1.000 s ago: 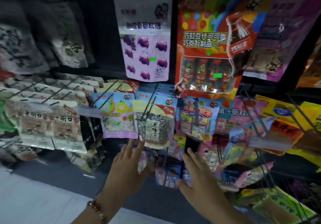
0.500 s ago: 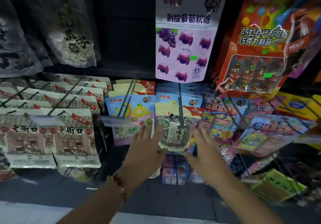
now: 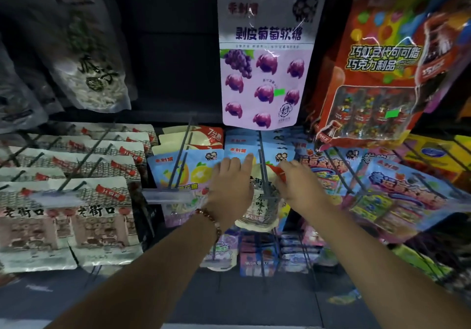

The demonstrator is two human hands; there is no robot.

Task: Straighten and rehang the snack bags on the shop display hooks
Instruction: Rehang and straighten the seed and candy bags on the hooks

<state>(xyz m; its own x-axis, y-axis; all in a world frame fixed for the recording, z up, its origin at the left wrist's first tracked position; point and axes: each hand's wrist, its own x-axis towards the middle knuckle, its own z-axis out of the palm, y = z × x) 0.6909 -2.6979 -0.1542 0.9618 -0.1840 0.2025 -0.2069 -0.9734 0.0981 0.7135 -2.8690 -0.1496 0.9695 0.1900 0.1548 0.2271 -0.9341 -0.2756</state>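
Dim shop wall of wire hooks, packed with hanging packets. Landmark: purple grape-candy bag point(image 3: 265, 58), hung high at centre. Directly below it, on a double-wire hook point(image 3: 263, 173), the sunflower-seed bag point(image 3: 260, 206), cream-topped with a clear window, front of its row. Left of that, a blue fruit-candy bag point(image 3: 178, 173); further left, grey-and-red seed packets point(image 3: 102, 201); right of the grape bag, an orange chocolate pack point(image 3: 377, 73).

Left hand point(image 3: 229, 188) laid on the seed bag's left side, fingers extended upward along its top, not plainly curled. Right hand point(image 3: 295, 185) at the bag's upper right corner, fingers bent and seemingly pinching the red-marked edge; exact grip hard to tell.

Likely light, crinkly and slick film, loose contents shifting low. Best held by the stiff sealed header at both corners near the hang hole, keeping it level on the wires.
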